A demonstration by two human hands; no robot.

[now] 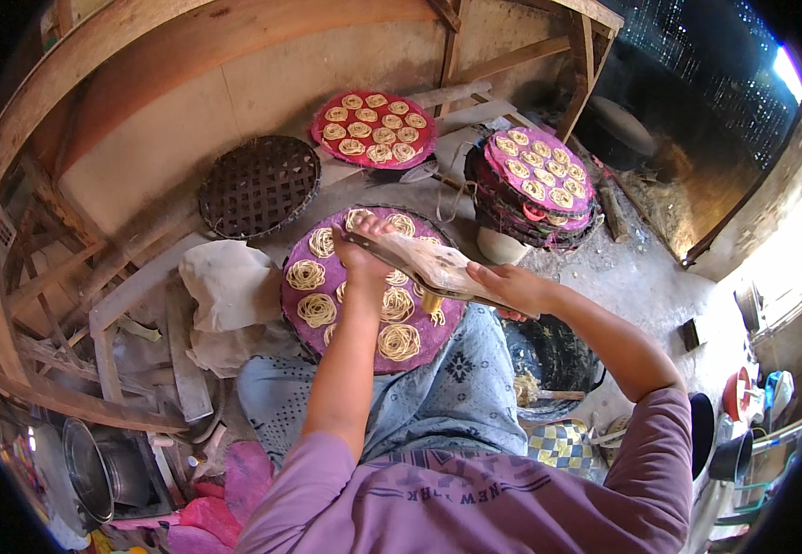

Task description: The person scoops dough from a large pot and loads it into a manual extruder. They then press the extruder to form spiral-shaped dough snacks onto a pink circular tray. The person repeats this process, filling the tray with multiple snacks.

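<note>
Both my hands grip a long wooden hand press (424, 261) with dark edges, held at a slant above a round tray (346, 342) lined with purple cloth. My left hand (364, 247) is closed on its far left end. My right hand (514, 288) wraps the nearer right end. Below the press, a yellowish cylinder (431, 303) shows, and pale strands (437, 318) hang beside it. Coiled nests of noodle-like dough (399, 342) lie on the cloth; the press and my left forearm hide some of them. The tray is at my lap.
A red round tray (323, 116) of nests lies at the back. Stacked trays (493, 180), the top one also bearing nests, stand at the right. An empty woven tray (261, 185) leans at the left. A black tub (562, 346) holds dough and a stick. Wooden framing (143, 286) borders the left.
</note>
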